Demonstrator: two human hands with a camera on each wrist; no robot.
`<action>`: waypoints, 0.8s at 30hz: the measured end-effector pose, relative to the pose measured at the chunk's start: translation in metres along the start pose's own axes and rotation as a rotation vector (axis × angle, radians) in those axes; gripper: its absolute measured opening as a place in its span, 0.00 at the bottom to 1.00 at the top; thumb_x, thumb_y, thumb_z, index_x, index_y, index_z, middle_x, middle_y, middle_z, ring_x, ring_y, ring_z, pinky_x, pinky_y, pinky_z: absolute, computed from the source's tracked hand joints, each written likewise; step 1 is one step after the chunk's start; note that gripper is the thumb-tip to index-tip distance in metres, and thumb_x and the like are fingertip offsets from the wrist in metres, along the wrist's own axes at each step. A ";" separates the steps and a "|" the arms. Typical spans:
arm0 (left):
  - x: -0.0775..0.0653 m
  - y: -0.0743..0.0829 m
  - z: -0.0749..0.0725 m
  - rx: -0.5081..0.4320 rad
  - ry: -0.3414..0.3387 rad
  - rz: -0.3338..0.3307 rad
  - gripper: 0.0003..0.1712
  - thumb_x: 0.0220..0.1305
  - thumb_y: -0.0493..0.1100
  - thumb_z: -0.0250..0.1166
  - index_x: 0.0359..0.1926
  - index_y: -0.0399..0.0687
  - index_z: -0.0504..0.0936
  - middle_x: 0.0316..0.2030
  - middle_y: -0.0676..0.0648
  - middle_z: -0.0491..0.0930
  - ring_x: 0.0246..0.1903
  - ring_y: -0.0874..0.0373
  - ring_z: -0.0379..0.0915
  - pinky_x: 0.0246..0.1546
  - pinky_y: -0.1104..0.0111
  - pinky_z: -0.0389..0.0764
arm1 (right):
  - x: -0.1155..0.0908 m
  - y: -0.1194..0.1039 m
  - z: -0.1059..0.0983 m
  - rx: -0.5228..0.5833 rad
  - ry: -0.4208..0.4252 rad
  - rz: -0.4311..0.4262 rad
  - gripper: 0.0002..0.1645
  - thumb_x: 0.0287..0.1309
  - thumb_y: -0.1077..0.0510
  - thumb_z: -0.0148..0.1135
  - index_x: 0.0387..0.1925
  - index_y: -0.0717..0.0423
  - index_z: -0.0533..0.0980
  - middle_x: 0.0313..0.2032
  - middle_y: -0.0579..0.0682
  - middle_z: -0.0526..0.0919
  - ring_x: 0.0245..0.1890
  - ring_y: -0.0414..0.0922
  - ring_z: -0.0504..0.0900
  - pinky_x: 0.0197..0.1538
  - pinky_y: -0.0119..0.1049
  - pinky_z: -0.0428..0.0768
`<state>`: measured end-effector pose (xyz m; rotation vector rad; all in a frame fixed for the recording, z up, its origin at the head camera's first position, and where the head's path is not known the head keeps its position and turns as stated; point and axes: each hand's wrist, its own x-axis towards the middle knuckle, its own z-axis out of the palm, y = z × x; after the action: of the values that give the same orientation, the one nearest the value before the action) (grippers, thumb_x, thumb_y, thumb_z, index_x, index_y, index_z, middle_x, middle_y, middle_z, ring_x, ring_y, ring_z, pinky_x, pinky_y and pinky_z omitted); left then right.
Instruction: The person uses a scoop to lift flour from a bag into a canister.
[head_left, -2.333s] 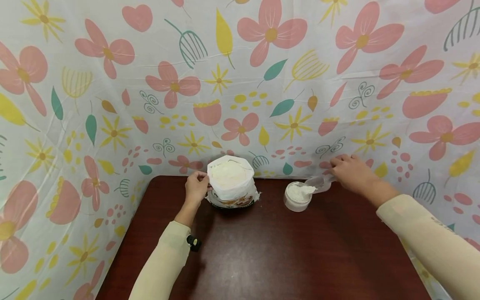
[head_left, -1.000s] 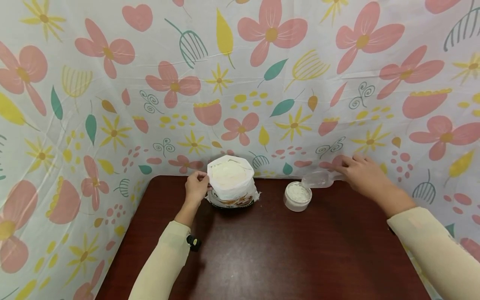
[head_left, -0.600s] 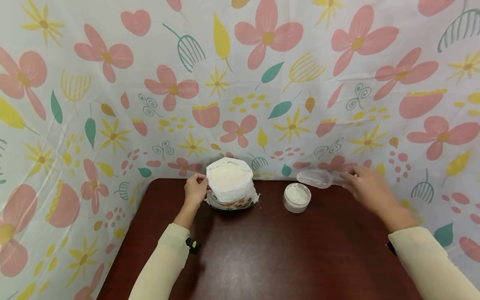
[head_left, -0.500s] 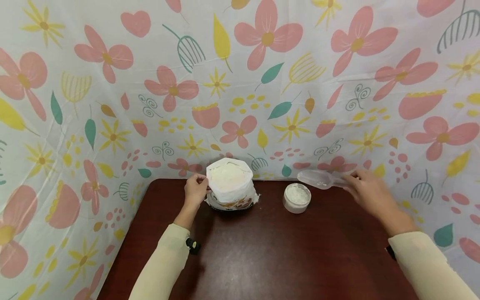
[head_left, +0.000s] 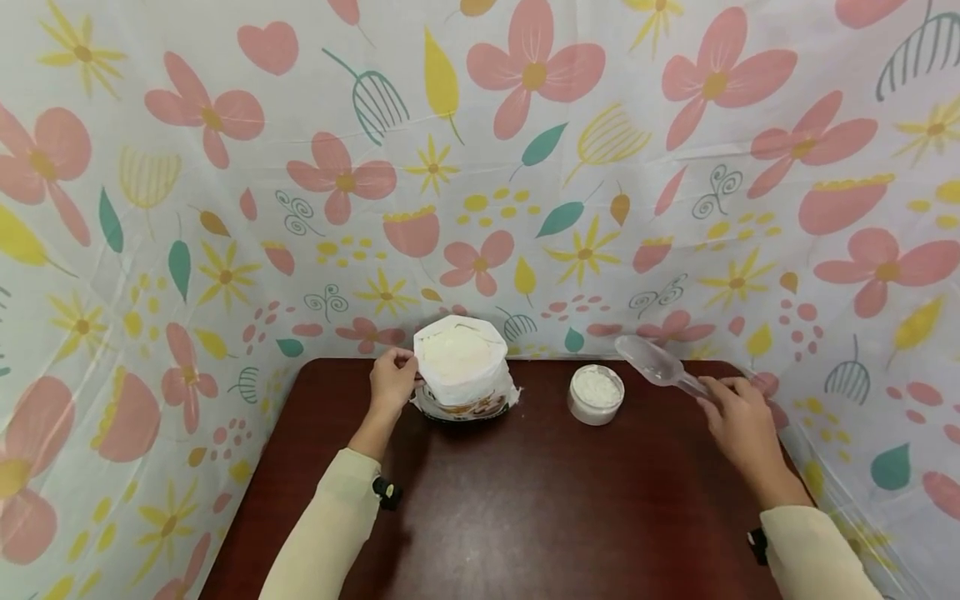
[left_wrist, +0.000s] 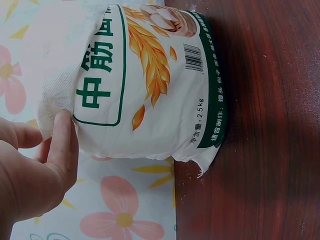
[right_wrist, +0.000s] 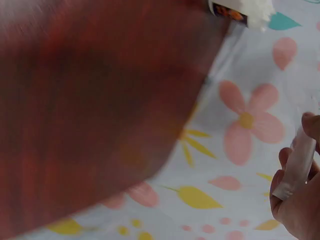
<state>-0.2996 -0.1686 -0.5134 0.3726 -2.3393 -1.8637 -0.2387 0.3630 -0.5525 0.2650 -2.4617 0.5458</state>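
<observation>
A white flour bag (head_left: 461,367) with its top rolled down stands at the back of the table, full of pale flour. My left hand (head_left: 392,383) pinches the folded rim at its left side. In the left wrist view the bag's printed front (left_wrist: 150,75) shows a wheat ear and "2.5kg". To the right stands a round clear jar (head_left: 595,396) filled with white flour. My right hand (head_left: 742,421) grips the handle of a clear plastic scoop (head_left: 652,362), held above the table beyond the jar's right side. In the right wrist view the scoop's handle (right_wrist: 298,162) lies across the curled fingers.
The dark red wooden table (head_left: 487,508) meets a flower-patterned cloth (head_left: 480,167) at its back and sides. A few white specks lie by the flour bag. A small black device (head_left: 387,493) is strapped at the left wrist.
The scoop, earlier tipping flour over the jar, has lifted off and moved to the right and toward me with my right hand. Its bowl now looks emptied. My left hand stays on the bag.
</observation>
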 end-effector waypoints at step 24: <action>-0.001 -0.001 0.001 -0.018 0.013 0.011 0.11 0.73 0.35 0.58 0.50 0.31 0.80 0.36 0.39 0.78 0.26 0.59 0.84 0.39 0.56 0.93 | -0.058 -0.010 0.069 0.162 -0.026 0.559 0.22 0.69 0.66 0.60 0.62 0.69 0.75 0.52 0.74 0.72 0.53 0.71 0.71 0.58 0.71 0.69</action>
<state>-0.2984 -0.1677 -0.5144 0.3681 -2.3104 -1.8701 -0.2247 0.3268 -0.6346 -0.3710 -2.5103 0.9779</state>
